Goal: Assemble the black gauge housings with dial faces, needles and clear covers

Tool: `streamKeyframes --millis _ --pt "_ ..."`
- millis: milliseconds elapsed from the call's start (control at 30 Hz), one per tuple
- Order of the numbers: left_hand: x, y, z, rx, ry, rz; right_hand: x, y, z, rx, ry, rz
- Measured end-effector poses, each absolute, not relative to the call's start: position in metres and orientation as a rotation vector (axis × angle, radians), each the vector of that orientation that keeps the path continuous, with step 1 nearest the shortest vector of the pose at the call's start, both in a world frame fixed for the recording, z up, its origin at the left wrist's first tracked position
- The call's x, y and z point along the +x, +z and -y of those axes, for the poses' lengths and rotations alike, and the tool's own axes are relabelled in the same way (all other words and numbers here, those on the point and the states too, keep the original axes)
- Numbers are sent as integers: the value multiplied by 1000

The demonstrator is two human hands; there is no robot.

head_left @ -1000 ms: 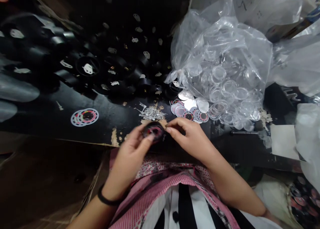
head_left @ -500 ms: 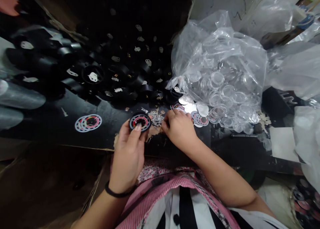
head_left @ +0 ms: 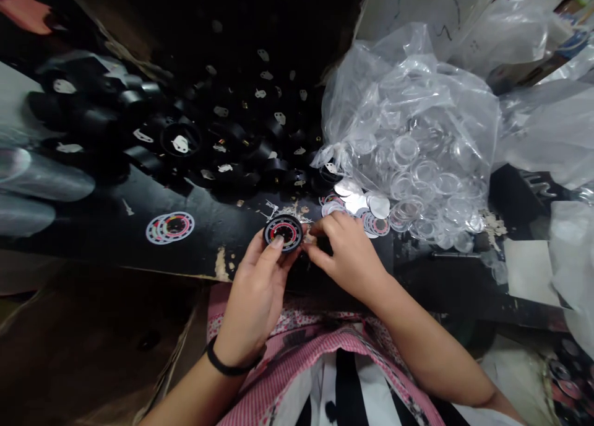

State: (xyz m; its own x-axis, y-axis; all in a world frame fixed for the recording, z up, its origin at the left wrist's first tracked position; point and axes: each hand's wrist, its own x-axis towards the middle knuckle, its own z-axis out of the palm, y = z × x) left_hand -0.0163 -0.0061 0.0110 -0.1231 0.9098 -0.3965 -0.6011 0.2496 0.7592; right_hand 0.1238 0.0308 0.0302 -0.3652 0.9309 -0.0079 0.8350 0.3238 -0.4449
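My left hand (head_left: 257, 280) grips a round black gauge (head_left: 291, 223) with a red, white and black dial, its thumb resting on the dial face. Close to the gauge's right side is my right hand (head_left: 350, 256), thumb and forefinger drawn together; anything small between them cannot be made out. Just behind the gauge lies a small heap of thin white slivers, like pointers (head_left: 299, 210). Printed dial discs (head_left: 371, 220) and shiny silver discs (head_left: 379, 206) lie beyond my right hand. More dial discs (head_left: 179, 226) overlap on the table to the left.
Many black round housings (head_left: 180, 141) with pale metal tabs are heaped at the back. A clear plastic bag (head_left: 417, 85) spills clear round lenses (head_left: 408, 209) at the right. Clear cylinders (head_left: 51, 175) stand at the left. A pale paper square (head_left: 531, 271) lies far right.
My left hand has brought the gauge rightward, nearer to my right hand. My right hand has come away from the pile of slivers towards the gauge's edge. The view has shifted slightly.
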Motion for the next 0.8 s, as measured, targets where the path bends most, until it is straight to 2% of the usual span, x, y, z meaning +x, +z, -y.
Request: streamKeyframes --millis 133,367,800 --pt "-18 18 7 311 1309 -975 135 31 -25 -1524 504 2283" --pt "-13 13 9 489 1278 -1095 137 43 -16 -1307 788 2019" --pt "-11 10 17 775 1125 -1206 135 50 -10 -1481 825 2016"
